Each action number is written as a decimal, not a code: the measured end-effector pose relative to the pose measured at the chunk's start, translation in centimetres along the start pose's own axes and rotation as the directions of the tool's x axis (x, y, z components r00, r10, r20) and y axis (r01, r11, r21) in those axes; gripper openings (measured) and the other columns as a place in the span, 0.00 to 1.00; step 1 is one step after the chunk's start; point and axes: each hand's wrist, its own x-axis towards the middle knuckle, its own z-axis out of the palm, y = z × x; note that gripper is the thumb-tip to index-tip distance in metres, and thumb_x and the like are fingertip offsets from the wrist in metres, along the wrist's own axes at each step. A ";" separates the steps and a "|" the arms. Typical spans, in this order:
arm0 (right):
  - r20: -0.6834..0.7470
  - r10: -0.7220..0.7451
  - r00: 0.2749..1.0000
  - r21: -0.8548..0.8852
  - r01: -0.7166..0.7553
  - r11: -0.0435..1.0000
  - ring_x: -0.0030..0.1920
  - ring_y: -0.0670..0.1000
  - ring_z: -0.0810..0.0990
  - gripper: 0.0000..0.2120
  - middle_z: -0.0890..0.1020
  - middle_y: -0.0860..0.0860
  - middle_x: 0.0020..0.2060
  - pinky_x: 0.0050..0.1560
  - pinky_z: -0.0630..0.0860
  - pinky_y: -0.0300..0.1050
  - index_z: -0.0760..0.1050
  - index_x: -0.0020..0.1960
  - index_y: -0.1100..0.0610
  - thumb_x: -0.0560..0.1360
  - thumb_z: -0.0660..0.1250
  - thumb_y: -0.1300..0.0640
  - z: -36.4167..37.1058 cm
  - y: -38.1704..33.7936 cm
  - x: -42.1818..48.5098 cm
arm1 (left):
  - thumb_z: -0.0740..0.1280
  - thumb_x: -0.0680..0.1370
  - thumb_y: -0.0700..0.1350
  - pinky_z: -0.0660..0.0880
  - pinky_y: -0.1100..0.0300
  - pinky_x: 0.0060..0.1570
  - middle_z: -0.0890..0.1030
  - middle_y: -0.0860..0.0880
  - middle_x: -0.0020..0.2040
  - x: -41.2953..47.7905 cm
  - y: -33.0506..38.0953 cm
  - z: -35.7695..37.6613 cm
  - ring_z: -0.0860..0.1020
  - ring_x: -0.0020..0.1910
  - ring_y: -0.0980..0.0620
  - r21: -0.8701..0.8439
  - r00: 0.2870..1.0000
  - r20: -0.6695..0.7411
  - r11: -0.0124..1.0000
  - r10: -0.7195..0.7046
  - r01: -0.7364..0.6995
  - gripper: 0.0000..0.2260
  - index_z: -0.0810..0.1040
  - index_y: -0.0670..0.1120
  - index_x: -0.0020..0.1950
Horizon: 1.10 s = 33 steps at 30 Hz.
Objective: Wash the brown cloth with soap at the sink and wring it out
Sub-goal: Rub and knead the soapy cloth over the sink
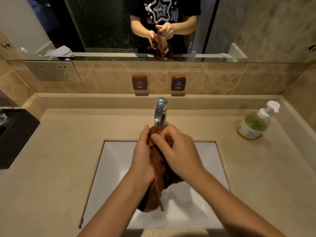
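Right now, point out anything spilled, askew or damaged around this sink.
Nothing stands out. The left hand and right hand hold the brown cloth over the sink, wet with drops; the soap bottle stands on the counter.

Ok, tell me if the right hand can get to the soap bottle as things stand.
Probably yes. The soap bottle stands on the counter right of the sink, nothing between it and the right hand. That hand grips the cloth, though, so it must let go first.

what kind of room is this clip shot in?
Probably a hotel-style bathroom: a white sink under a chrome faucet, a wall mirror, and a HOT sign and COLD sign on the tiles.
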 end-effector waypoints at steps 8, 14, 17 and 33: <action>-0.219 -0.080 0.972 -0.151 0.047 0.987 0.23 0.48 0.68 0.19 0.69 0.46 0.22 0.24 0.58 0.39 0.64 0.30 0.52 0.78 0.56 0.46 2.3 -0.5 -0.5 | 0.59 0.79 0.58 0.76 0.62 0.33 0.80 0.44 0.35 0.0 -0.1 0.5 0.79 0.34 0.52 0.310 0.983 -0.031 0.936 0.183 -0.165 0.21 0.80 0.41 0.47; -0.256 0.068 0.964 -0.115 -0.101 0.988 0.25 0.50 0.68 0.20 0.71 0.50 0.24 0.29 0.60 0.42 0.67 0.31 0.55 0.79 0.54 0.49 0.9 0.5 3.3 | 0.62 0.80 0.51 0.76 0.62 0.31 0.79 0.49 0.30 0.2 -1.0 1.5 0.79 0.30 0.54 0.229 0.995 -0.035 0.970 0.094 -0.084 0.15 0.80 0.44 0.40; -0.220 0.041 0.975 -0.174 -0.081 0.981 0.24 0.47 0.66 0.18 0.71 0.50 0.24 0.27 0.57 0.41 0.64 0.31 0.53 0.80 0.56 0.52 1.1 0.2 2.0 | 0.63 0.79 0.50 0.76 0.63 0.32 0.80 0.47 0.32 0.5 0.1 1.4 0.79 0.32 0.53 0.287 0.990 -0.061 0.952 0.127 -0.105 0.14 0.81 0.42 0.40; -0.071 0.309 0.948 0.146 -0.296 0.944 0.28 0.48 0.64 0.23 0.66 0.49 0.25 0.32 0.59 0.45 0.61 0.27 0.55 0.80 0.54 0.51 -0.3 2.5 5.8 | 0.57 0.81 0.53 0.80 0.55 0.40 0.85 0.42 0.39 -0.1 1.6 0.7 0.84 0.36 0.47 0.166 0.995 0.039 0.983 -0.090 0.082 0.22 0.85 0.41 0.44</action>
